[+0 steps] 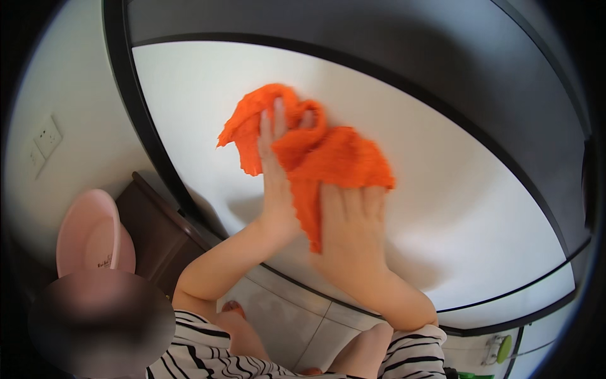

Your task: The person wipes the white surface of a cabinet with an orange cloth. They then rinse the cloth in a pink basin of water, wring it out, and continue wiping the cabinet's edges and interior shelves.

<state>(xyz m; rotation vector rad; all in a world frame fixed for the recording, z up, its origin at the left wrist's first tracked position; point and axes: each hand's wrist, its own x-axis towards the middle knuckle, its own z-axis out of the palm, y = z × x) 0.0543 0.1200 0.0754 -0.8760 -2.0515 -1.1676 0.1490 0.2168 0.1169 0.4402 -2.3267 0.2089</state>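
Observation:
An orange cloth [341, 156], bunched and folded, lies against a large white panel [450, 208] with a dark frame. My left hand [279, 161] is upright on the panel, its fingers partly wrapped by the cloth's upper left portion. Lower and to the right, my right hand [352, 222] presses the cloth's right part, with the fingertips hidden beneath it. One corner of the cloth hangs down between both hands. The hands look slightly blurred.
A pink plastic basin [90, 232] stands at the left beside a dark brown wooden piece of furniture [156, 232]. Wall sockets [47, 137] are at the far left. Pale floor tiles [303, 327] show below, and a green round object [504, 349] is at the lower right.

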